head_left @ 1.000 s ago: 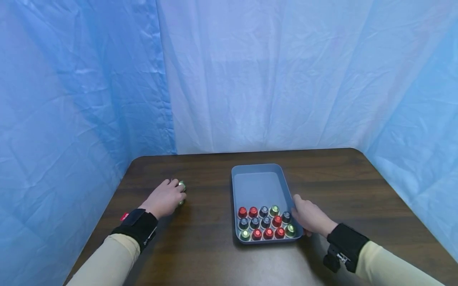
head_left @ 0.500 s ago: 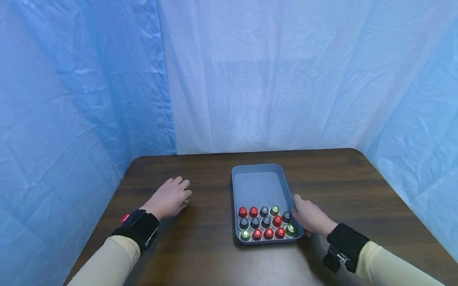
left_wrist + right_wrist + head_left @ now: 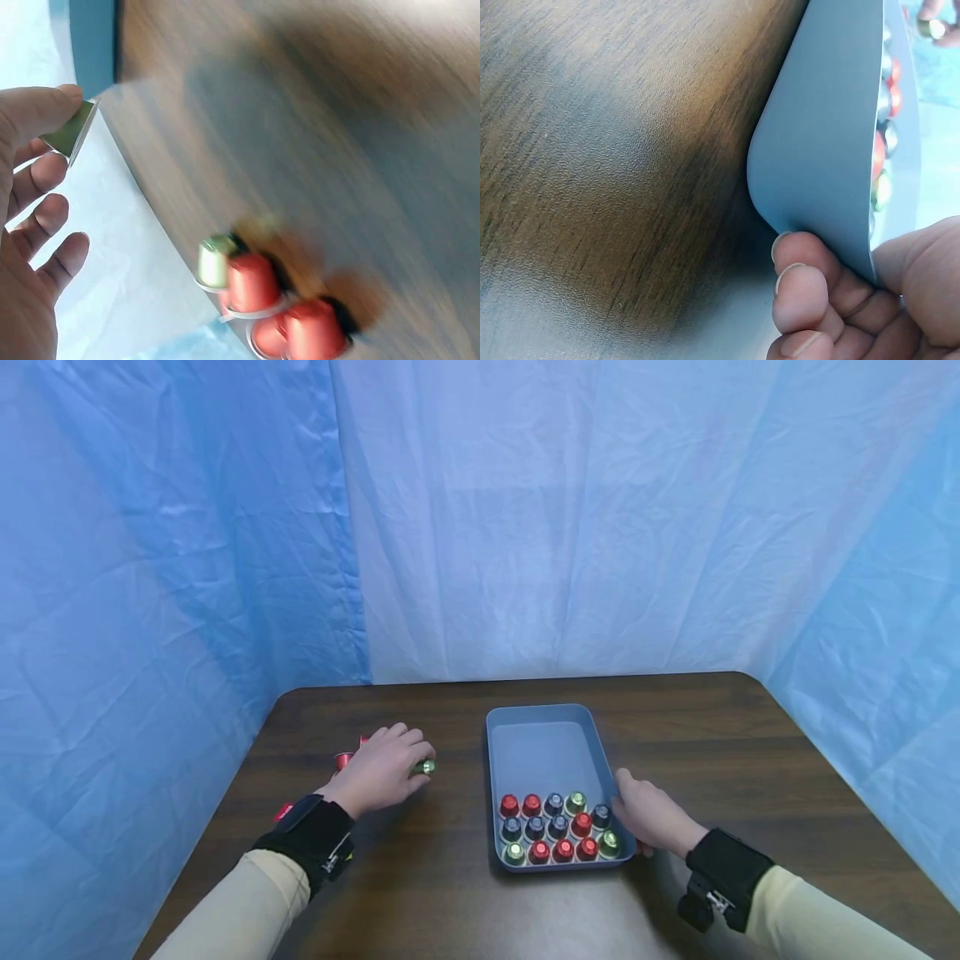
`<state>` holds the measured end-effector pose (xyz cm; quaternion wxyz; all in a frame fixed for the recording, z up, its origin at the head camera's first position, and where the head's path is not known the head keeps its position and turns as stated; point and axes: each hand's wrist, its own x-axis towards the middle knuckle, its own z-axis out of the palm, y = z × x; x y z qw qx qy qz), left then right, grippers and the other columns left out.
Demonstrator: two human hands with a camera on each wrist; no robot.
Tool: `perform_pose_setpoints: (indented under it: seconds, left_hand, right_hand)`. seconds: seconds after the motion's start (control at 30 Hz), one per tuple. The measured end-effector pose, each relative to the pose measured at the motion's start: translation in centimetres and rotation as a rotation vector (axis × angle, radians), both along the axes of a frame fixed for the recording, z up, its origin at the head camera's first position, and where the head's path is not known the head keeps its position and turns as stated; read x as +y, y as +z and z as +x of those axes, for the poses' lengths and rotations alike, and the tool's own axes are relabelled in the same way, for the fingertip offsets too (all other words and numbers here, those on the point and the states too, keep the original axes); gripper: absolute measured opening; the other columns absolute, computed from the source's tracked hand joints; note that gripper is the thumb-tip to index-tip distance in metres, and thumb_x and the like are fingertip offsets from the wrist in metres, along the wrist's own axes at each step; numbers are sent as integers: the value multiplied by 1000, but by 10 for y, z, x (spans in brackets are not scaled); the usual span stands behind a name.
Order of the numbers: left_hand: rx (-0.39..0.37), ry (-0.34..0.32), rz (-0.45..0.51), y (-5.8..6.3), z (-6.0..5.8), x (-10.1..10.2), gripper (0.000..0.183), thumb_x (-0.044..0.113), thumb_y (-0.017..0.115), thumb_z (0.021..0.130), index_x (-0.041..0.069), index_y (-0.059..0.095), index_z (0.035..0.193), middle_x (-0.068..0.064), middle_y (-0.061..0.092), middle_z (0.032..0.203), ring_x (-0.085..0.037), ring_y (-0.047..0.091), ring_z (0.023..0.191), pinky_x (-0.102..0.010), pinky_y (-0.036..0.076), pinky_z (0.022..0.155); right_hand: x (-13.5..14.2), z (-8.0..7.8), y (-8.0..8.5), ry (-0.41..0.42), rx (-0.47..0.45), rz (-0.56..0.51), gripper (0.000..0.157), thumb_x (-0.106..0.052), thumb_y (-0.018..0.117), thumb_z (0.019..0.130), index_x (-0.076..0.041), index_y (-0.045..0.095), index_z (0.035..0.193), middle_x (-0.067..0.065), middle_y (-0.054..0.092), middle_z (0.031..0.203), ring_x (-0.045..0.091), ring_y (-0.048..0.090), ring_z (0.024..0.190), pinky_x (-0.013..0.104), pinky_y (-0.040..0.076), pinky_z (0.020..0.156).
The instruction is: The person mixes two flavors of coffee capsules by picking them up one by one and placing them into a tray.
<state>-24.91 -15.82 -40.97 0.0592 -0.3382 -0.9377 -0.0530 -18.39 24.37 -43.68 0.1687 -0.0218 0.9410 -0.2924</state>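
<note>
My left hand [image 3: 384, 767] pinches a green coffee capsule [image 3: 424, 767] between thumb and fingers, raised over the table to the left of the tray. In the left wrist view the capsule [image 3: 73, 131] shows its pale rim tilted outward. My right hand [image 3: 651, 810] grips the right wall of the blue-grey tray [image 3: 543, 739]; the right wrist view shows the thumb inside its edge and the fingers curled beneath the outer wall [image 3: 825, 135]. Red, dark blue and green capsules stand in rows in the tray's near half, among them a red capsule [image 3: 538, 852].
Behind the left hand, red capsules [image 3: 313, 330] and a green capsule [image 3: 214, 259] stand on the dark wooden table [image 3: 435, 893]. Blue cloth curtains [image 3: 555, 527] enclose the table at the back and sides.
My left hand has lifted the green capsule and moved right toward the tray, exposing red capsules behind it. The right hand and tray have stayed in place.
</note>
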Motion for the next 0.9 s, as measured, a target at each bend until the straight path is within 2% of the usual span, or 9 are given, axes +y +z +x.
perform_pose_setpoints:
  seconds: [0.23,0.37,0.8,0.9]
  left_hand:
    - [-116,52,105,8,1,19,31,26,86,83,19,73,110,6,66,102,-15,53,96,-37,48,90]
    - [-151,64,133,11,2,29,31,27,87,83,19,73,110,8,66,100,-14,52,95,-36,47,88]
    - [-173,17,104,7,1,63,32,29,84,87,19,73,115,6,67,103,-13,54,97,-36,48,90]
    - [-191,-2,112,6,2,72,31,29,83,88,20,72,116,7,66,102,-13,54,97,-35,49,87]
  right_hand:
    - [0,-1,2,5,-2,-4,31,-9,56,103,5,43,127,12,57,82,23,59,50,36,50,48]
    - [0,-1,2,2,-4,1,30,-9,57,103,4,44,126,12,57,82,23,59,49,36,50,48]
    - [0,-1,2,-1,-6,6,33,-10,57,103,4,43,128,12,57,84,23,59,50,35,50,49]
    - [-1,-1,2,-5,-10,9,34,-10,57,103,4,43,129,12,57,84,23,59,50,35,50,49]
